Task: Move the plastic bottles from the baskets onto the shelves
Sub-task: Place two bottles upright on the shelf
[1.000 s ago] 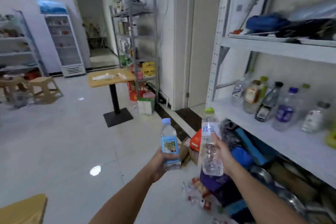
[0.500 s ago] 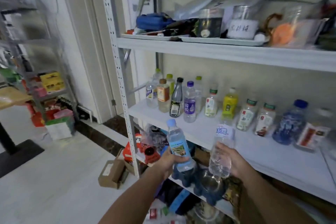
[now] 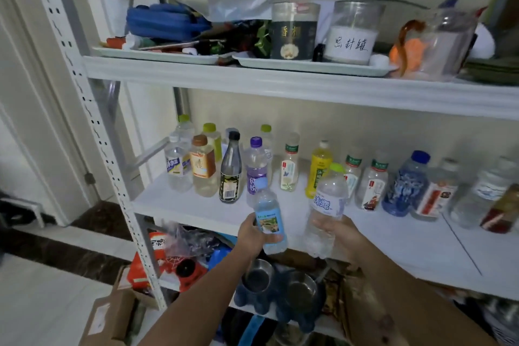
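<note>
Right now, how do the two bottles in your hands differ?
The blue-capped bottle in the left hand is shorter and slimmer; the green-capped bottle in the right hand is taller and wider. The blue-capped bottle looks blue-tinted with a picture label; the green-capped bottle is clear with a white label bearing blue characters. Both are held near upright before the middle shelf.

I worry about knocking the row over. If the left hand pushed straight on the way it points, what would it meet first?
Probably the purple-capped bottle: the left hand holds its blue-labelled bottle right in front of it. Depth is unclear, so the gap cannot be judged.
</note>
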### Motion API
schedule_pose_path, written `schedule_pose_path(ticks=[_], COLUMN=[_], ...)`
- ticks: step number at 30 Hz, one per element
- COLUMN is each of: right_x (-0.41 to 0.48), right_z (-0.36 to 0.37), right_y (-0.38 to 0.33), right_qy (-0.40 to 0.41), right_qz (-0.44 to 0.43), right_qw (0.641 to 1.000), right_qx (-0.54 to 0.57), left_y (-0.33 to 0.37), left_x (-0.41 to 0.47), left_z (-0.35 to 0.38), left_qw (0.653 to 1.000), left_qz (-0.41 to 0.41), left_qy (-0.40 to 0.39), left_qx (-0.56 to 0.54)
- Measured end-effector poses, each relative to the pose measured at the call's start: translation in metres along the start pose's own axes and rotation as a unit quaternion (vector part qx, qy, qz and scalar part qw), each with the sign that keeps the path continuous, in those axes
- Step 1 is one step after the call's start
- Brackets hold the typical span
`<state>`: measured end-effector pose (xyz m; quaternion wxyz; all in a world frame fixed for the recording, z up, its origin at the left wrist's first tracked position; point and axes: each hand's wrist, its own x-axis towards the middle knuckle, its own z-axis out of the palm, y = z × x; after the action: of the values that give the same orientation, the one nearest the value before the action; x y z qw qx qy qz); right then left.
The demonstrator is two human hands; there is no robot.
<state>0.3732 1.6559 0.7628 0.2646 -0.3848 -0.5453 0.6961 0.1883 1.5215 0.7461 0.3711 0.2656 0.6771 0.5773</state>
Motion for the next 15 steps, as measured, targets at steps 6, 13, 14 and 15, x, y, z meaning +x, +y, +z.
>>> schedule_pose_path(ticks=[6,13,14,15], right_x=[0.046,0.057,0.058,0.059], right_z=[0.018,0.021,0.018,0.014], right_y=[-0.012,-0.008,-0.006,-0.004], right_qy=[0.12,0.142,0.132,0.125], right_qz=[-0.033,-0.029,-0.027,-0.027], right_qw=[0.992,0.989,0.991,0.992], right_qx=[-0.02,-0.022,-0.019,-0.023], left_y=[0.004,-0.004,-0.004,-0.004], left_x=[0.05,0.082,0.087,0.092], left_z=[-0.003,0.008,0.011,0.014], left_qw=[0.982,0.976,0.977,0.976], left_qz=[0.077,0.095,0.096,0.098], left_qy=[-0.035,-0.052,-0.053,-0.056], left_qx=[0.168,0.188,0.185,0.188])
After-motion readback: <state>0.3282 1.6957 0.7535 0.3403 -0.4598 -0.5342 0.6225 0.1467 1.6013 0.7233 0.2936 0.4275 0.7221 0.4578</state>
